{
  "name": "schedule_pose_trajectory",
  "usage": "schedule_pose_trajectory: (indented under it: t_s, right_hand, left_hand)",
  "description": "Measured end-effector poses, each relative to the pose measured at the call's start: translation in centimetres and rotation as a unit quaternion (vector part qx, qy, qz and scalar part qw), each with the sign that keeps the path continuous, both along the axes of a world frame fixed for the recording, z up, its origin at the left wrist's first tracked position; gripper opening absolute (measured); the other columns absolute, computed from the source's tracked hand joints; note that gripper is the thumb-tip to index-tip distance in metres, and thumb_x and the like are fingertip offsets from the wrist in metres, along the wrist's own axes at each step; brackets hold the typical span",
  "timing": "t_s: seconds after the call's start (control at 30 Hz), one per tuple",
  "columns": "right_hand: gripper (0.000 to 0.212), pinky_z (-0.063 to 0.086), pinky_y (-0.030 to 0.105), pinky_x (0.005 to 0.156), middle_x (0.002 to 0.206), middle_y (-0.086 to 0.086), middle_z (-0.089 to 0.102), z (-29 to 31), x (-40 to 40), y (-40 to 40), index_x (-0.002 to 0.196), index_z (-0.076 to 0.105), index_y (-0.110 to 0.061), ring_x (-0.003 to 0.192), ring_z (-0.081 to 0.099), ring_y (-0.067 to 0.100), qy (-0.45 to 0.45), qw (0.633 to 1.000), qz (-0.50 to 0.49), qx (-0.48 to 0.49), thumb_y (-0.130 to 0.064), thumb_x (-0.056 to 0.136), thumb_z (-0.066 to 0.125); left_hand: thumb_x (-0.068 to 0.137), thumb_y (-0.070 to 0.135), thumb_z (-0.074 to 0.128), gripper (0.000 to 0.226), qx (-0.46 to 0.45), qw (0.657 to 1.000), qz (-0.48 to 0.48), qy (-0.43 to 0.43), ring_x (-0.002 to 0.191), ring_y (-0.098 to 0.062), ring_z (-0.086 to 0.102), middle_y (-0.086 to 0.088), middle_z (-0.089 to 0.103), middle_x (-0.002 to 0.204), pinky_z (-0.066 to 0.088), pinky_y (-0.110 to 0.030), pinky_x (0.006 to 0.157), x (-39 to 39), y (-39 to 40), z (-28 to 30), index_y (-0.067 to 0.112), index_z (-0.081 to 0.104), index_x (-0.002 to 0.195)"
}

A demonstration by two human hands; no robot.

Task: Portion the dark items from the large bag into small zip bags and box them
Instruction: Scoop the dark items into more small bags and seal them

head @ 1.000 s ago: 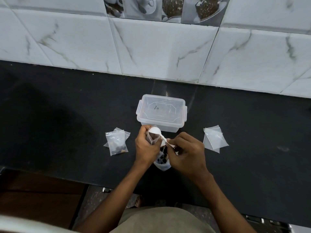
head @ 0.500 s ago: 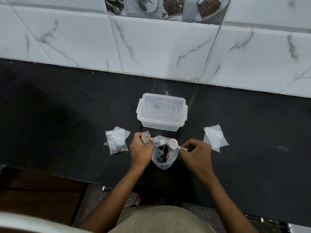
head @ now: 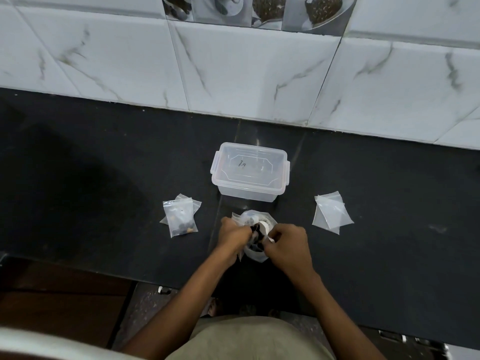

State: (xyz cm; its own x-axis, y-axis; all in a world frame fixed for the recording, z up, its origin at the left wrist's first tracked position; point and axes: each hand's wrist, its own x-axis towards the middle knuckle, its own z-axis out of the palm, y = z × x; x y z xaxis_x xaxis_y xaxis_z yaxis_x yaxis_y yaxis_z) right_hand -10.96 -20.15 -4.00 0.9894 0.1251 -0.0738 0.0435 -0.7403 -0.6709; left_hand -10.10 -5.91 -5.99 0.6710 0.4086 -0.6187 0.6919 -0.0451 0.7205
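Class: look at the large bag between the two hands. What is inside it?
Inside the large bag lie dark items and the bowl of a white scoop, held by the right hand. The left hand grips the bag's rim. The hands cover the bag's lower contents.

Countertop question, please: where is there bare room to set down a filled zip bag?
Free: the black countertop left of the filled zip bags, and the stretch right of the empty zip bags. A narrower gap lies between the lidded plastic box and the tiled wall. Crowded: in front of the box, where left hand and right hand work at the large bag.
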Motion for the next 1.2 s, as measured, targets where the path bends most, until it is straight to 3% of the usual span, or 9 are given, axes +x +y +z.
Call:
schedule_pose_trajectory:
  t_s: [0.13, 0.2, 0.33, 0.53, 0.63, 0.83, 0.93, 1.07, 1.2]
  right_hand:
    - [0.009, 0.057, 0.027, 0.056, 0.057, -0.006, 0.068, 0.3, 0.5, -0.8, 0.062, 0.073, -0.014, 0.056, 0.066, 0.006, 0.068, 0.994, -0.053, 0.063, -0.007, 0.068, 0.072]
    - [0.009, 0.059, 0.030, 0.056, 0.057, -0.005, 0.069, 0.3, 0.4, -1.0, 0.064, 0.074, -0.015, 0.055, 0.066, 0.006, 0.082, 0.992, -0.067, 0.072, -0.007, 0.068, 0.072]
    - [0.010, 0.058, 0.028, 0.055, 0.057, -0.005, 0.068, 0.2, 0.2, -0.8, 0.063, 0.074, -0.017, 0.055, 0.066, 0.006, 0.084, 0.990, -0.080, 0.085, -0.007, 0.067, 0.072]
    - [0.015, 0.056, 0.029, 0.054, 0.057, 0.000, 0.070, 0.2, 0.7, -1.4, 0.061, 0.074, -0.016, 0.052, 0.065, 0.010, 0.123, 0.970, -0.139, 0.158, -0.005, 0.070, 0.074]
    - [0.011, 0.049, 0.026, 0.046, 0.061, 0.011, 0.071, 0.5, 1.0, -1.9, 0.065, 0.075, -0.009, 0.049, 0.060, 0.015, 0.176, 0.941, -0.175, 0.230, -0.004, 0.076, 0.075]
    - [0.006, 0.041, 0.024, 0.042, 0.061, 0.014, 0.068, 1.6, 1.3, -2.5, 0.070, 0.074, 0.000, 0.047, 0.053, 0.014, 0.206, 0.910, -0.178, 0.311, 0.000, 0.076, 0.077]
    - [0.007, 0.040, 0.022, 0.041, 0.060, 0.013, 0.067, 2.8, 1.3, -2.3, 0.072, 0.074, 0.001, 0.046, 0.052, 0.014, 0.200, 0.906, -0.155, 0.339, 0.001, 0.077, 0.077]
    - [0.007, 0.039, 0.022, 0.040, 0.061, 0.014, 0.068, 4.8, 1.0, -1.0, 0.074, 0.073, 0.002, 0.044, 0.050, 0.015, 0.160, 0.906, -0.113, 0.375, 0.006, 0.079, 0.075]
    - [0.006, 0.048, 0.021, 0.048, 0.066, 0.011, 0.073, 6.1, 0.2, 0.3, 0.077, 0.075, 0.000, 0.049, 0.061, 0.013, 0.083, 0.923, -0.065, 0.370, 0.003, 0.079, 0.080]
  left_hand:
    - [0.090, 0.005, 0.064, 0.015, -0.040, 0.998, 0.039, -0.027, 0.074, -0.015, 0.068, -0.009, 0.071, 0.087, 0.054, -0.020, 0.054, 0.0, 0.0, -0.1, 0.005, 0.064, 0.105]
    - [0.093, 0.001, 0.058, 0.014, -0.047, 0.998, 0.027, -0.030, 0.072, -0.012, 0.066, -0.008, 0.070, 0.087, 0.052, -0.017, 0.049, -0.1, 0.2, -0.1, 0.007, 0.063, 0.105]
    - [0.092, 0.006, 0.057, 0.018, -0.043, 0.998, 0.022, -0.031, 0.084, -0.021, 0.070, -0.013, 0.071, 0.099, 0.059, -0.032, 0.070, 0.0, 0.3, -0.2, 0.006, 0.060, 0.111]
    - [0.080, 0.027, 0.065, 0.038, 0.035, 0.999, -0.013, -0.011, 0.101, -0.023, 0.064, -0.003, 0.064, 0.107, 0.055, -0.039, 0.091, -0.2, 0.8, 0.1, 0.015, 0.051, 0.112]
    - [0.073, 0.029, 0.066, 0.040, 0.035, 0.999, -0.028, -0.014, 0.101, -0.022, 0.063, 0.000, 0.061, 0.105, 0.055, -0.046, 0.094, -0.5, 1.1, 0.1, 0.019, 0.048, 0.107]
    - [0.080, 0.023, 0.074, 0.038, 0.132, 0.988, -0.026, -0.081, 0.101, -0.020, 0.053, 0.001, 0.042, 0.108, 0.050, -0.041, 0.092, -1.6, 1.5, -0.2, 0.016, 0.045, 0.102]
    - [0.079, 0.030, 0.077, 0.040, 0.222, 0.966, -0.034, -0.129, 0.100, -0.020, 0.050, 0.002, 0.044, 0.103, 0.048, -0.037, 0.087, -2.3, 1.6, -0.3, 0.018, 0.045, 0.098]
    - [0.080, 0.024, 0.074, 0.035, 0.298, 0.934, -0.044, -0.190, 0.092, -0.015, 0.044, 0.007, 0.043, 0.094, 0.048, -0.038, 0.080, -2.6, 1.3, 0.1, 0.022, 0.042, 0.092]
    - [0.070, 0.035, 0.074, 0.042, 0.264, 0.934, -0.054, -0.233, 0.095, -0.016, 0.048, 0.005, 0.048, 0.096, 0.047, -0.036, 0.080, -2.4, 0.8, 1.0, 0.022, 0.043, 0.094]
